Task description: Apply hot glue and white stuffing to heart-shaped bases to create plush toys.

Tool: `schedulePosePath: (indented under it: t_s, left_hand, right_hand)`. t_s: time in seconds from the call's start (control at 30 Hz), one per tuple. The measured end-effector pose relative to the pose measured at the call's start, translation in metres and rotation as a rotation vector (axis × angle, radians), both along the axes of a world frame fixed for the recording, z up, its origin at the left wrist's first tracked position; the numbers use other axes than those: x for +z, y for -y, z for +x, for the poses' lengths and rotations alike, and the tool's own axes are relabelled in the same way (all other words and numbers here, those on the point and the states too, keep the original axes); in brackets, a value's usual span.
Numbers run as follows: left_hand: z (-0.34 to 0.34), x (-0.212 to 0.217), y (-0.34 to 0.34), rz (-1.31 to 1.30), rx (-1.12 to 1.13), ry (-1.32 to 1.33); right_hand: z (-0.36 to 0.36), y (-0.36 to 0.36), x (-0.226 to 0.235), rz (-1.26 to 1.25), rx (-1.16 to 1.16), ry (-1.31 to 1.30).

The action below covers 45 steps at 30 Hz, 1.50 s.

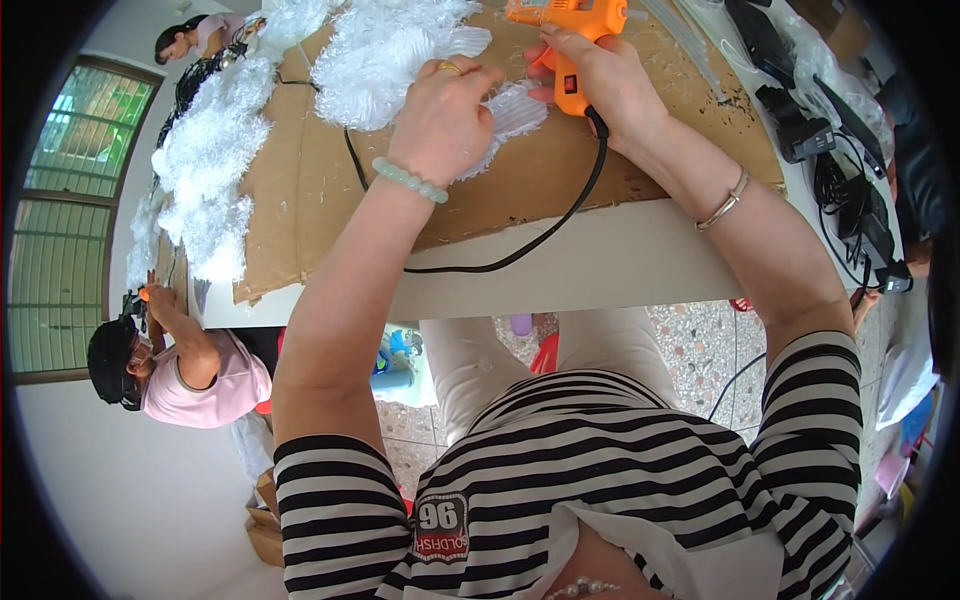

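My right hand (620,90) is wrapped round an orange hot glue gun (571,88) with a red switch and a black cord. Its front end points up and away. To its left, my left hand (445,115) is closed, its curled fingers over the upper left edge of a ribbed white translucent piece (516,112). What lies between those fingertips is hidden. Just beyond my left hand, a fluffy pile of white translucent plastic pieces (375,60) rests on a brown cardboard sheet (300,190).
More white fluff (205,150) runs along the left. Clear glue sticks (690,45) lie at the far right, near black power adapters (800,125) and cables. A co-worker in pink (205,380) sits at the left; another person (205,35) is farther off. The glue gun's cord crosses the table's white front edge (520,285).
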State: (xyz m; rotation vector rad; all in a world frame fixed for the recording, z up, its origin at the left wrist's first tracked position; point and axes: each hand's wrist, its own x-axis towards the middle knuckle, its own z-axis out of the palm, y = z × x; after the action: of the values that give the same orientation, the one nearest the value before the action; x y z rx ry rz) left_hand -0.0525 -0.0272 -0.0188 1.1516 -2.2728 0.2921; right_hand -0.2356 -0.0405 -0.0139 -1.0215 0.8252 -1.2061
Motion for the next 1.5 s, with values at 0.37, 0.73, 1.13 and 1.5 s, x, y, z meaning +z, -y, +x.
schedulePosePath:
  t_s: [0.37, 0.73, 1.13, 1.5]
  left_hand:
    - [-0.014, 0.003, -0.012, -0.169, -0.131, 0.342]
    - [-0.009, -0.001, -0.018, 0.086, -0.048, -0.106]
    - [0.085, 0.015, -0.039, 0.359, 0.238, -0.879]
    - [0.082, -0.006, -0.069, 0.357, 0.421, -0.664]
  right_hand:
    - [-0.001, 0.007, -0.004, -0.003, -0.037, -0.124]
    - [-0.003, 0.009, -0.003, -0.046, 0.106, -0.159]
    - [-0.008, 0.01, 0.005, -0.166, 0.039, -0.209]
    - [-0.002, 0.001, 0.004, -0.133, 0.125, -0.33]
